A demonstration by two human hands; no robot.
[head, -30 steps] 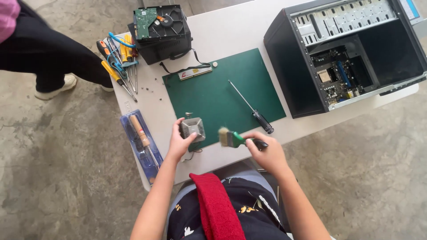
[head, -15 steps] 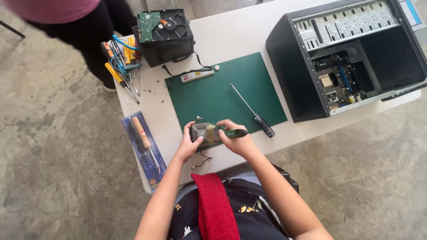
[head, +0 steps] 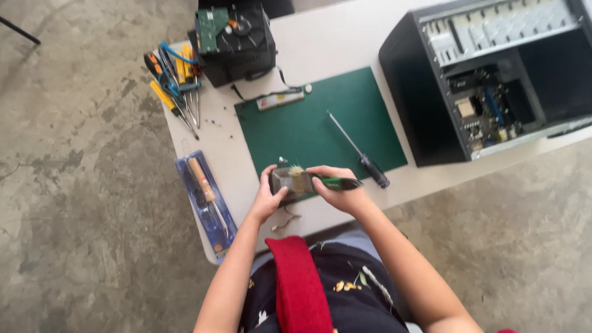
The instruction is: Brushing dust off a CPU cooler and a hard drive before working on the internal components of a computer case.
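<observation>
Head cam, looking straight down at a pale grey work table point(head: 345, 43). Left hand point(head: 266, 198) is clamped around a small grey boxy computer part, looks like a little fan or heatsink block point(head: 285, 182), held just above the near edge of the dark green rectangular cutting mat point(head: 320, 123). Right hand point(head: 336, 188) is closed around a small paintbrush with a green handle and pale bristles point(head: 314, 180), and the bristles sit right on top of the part. A thin wire dangles off the part toward the table edge; it's a bit blurry, so I can't tell where it ends.

So I'd call this the dusting step, brush on the part, mid-clean by the look of it. Next move probably wants the left hand to turn the block so the bristles get at another face, with light strokes so that loose wire doesn't snag.

Other stuff around: a long black-handled screwdriver point(head: 361, 151) lies diagonally on the mat, just beside the right hand. A blue blister pack with a wooden-handled tool inside point(head: 205, 197) sits to the left, near the table's edge. A bunch of yellow and orange handled screwdrivers point(head: 176, 86) lies at the far left corner, beside a black power supply box with a green circuit board on top point(head: 234, 40). An open black desktop computer case point(head: 493, 74) lies on its side to the right, well apart from both hands.
</observation>
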